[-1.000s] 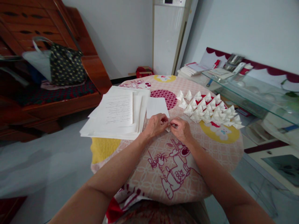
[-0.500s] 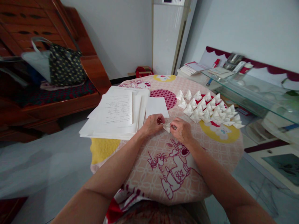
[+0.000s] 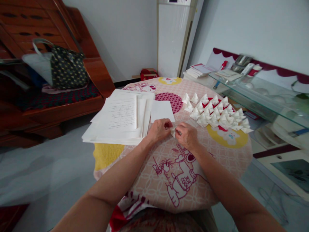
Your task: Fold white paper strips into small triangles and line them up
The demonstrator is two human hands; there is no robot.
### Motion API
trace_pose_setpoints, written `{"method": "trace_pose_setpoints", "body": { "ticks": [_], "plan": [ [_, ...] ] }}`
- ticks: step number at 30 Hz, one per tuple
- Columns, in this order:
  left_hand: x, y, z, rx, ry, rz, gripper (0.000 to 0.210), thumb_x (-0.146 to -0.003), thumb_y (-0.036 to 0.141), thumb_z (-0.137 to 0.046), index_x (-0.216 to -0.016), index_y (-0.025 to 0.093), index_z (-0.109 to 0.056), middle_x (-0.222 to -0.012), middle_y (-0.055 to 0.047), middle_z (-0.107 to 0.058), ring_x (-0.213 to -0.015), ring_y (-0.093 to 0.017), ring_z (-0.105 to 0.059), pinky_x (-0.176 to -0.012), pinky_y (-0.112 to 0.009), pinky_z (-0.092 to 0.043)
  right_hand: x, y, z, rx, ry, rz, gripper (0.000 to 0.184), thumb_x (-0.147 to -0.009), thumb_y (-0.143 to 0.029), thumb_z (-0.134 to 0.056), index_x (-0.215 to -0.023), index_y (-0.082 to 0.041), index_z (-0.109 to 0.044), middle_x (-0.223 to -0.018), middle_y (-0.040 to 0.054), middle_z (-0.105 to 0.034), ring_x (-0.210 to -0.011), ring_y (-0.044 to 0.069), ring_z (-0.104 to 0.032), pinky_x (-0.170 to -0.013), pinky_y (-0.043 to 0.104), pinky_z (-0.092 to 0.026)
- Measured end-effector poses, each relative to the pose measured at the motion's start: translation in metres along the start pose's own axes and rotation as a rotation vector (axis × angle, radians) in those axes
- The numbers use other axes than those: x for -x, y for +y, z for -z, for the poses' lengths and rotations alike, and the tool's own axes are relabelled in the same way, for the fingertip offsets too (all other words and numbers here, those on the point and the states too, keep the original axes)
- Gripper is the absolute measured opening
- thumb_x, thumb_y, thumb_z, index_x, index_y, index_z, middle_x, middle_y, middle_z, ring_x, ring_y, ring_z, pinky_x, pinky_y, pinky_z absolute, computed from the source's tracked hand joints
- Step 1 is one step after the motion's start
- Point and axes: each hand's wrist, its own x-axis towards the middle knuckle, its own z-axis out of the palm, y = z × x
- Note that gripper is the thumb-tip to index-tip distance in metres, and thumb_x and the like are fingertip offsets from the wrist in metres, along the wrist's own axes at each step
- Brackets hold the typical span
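Observation:
Between my two hands is a small piece of folded white paper (image 3: 173, 131), mostly covered by the fingers. My left hand (image 3: 160, 129) pinches its left side, while my right hand (image 3: 186, 134) grips the right side with curled fingers. Just beyond the hands lies a blank white sheet (image 3: 162, 110). To the right, several folded paper pieces (image 3: 214, 112) with pointed tips stand in rows. On the left rests a stack of papers (image 3: 116, 112), the top one printed with text.
A patterned cloth (image 3: 149, 180) covers the round table. Along the right runs a glass-topped cabinet (image 3: 265, 93) with booklets (image 3: 199, 70) and metal containers. A wooden bench (image 3: 96, 77) holding a dark patterned bag (image 3: 69, 66) stands at the left.
My hands have drawn slightly closer together around the folded paper, so less of it shows. The stack, the blank sheet and the rows of folded pieces have not moved.

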Motion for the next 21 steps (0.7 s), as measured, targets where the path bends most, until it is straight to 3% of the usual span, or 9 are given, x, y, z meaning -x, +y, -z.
{"method": "trace_pose_setpoints", "body": {
  "ticks": [12, 21],
  "plan": [
    [-0.0015, 0.0023, 0.0026, -0.265, 0.023, 0.174, 0.031, -0.075, 0.017, -0.063, -0.102, 0.018, -0.078, -0.076, -0.004, -0.074, -0.071, -0.019, -0.066, -0.070, -0.028, -0.050, 0.0021, -0.0046, -0.0011, 0.041, 0.015, 0.085, 0.017, -0.079, -0.008, -0.063, -0.068, -0.020, -0.066, -0.083, 0.0075, -0.064, -0.078, 0.021, -0.054, -0.070, 0.032, -0.040],
    [-0.0007, 0.0013, 0.0038, -0.229, -0.031, 0.099, 0.038, -0.076, 0.009, -0.056, -0.105, 0.019, -0.079, -0.069, -0.001, -0.068, -0.065, -0.016, -0.060, -0.070, -0.026, -0.047, 0.0016, -0.0079, -0.0006, -0.072, 0.015, 0.026, 0.018, -0.079, -0.007, -0.061, -0.069, -0.022, -0.066, -0.080, 0.0050, -0.065, -0.077, 0.019, -0.058, -0.068, 0.029, -0.041]
  ]
}}
